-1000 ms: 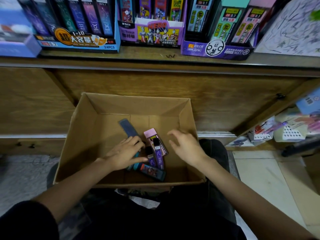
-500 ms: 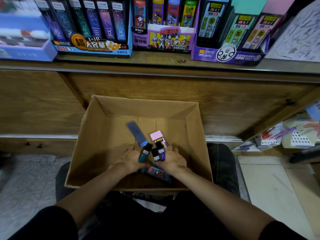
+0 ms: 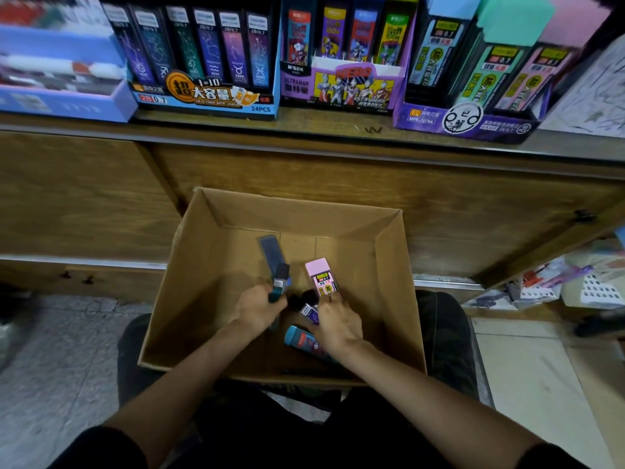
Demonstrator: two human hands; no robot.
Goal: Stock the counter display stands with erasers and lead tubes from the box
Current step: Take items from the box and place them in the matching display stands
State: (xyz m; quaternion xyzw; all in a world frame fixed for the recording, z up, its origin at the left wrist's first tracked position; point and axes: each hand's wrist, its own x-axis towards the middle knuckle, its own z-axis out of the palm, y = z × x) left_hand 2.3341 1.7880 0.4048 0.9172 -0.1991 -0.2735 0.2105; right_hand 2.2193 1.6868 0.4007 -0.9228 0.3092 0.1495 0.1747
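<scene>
RESTOCKING AT THE COUNTER: A seated person digs into an open brown cardboard box (image 3: 209, 265) that appears to rest across the knees. Above it, a wooden tabletop (image 3: 338, 130) is lined with printed card display stands (image 3: 203, 96) of lead tubes. The left hand (image 3: 257, 308) grips a slim teal lead tube (image 3: 279, 282), raised on end out of the pile, probably so it can go straight up to a stand. The right hand (image 3: 338, 321) curls round a small purple lead tube (image 3: 309, 311), its fingertips touching the near end of a pink rectangular case (image 3: 321, 277) lying flat on the box floor. It seems to be gathering a second item before the lift. A dark blue flat case (image 3: 270, 250) lies just behind the teal tube, and a blue-capped tube (image 3: 299, 338) rests by the right wrist. A second ago the right hand hung open, apart from the pile, while the left lay over it. Now both hold stock at the box's middle.
</scene>
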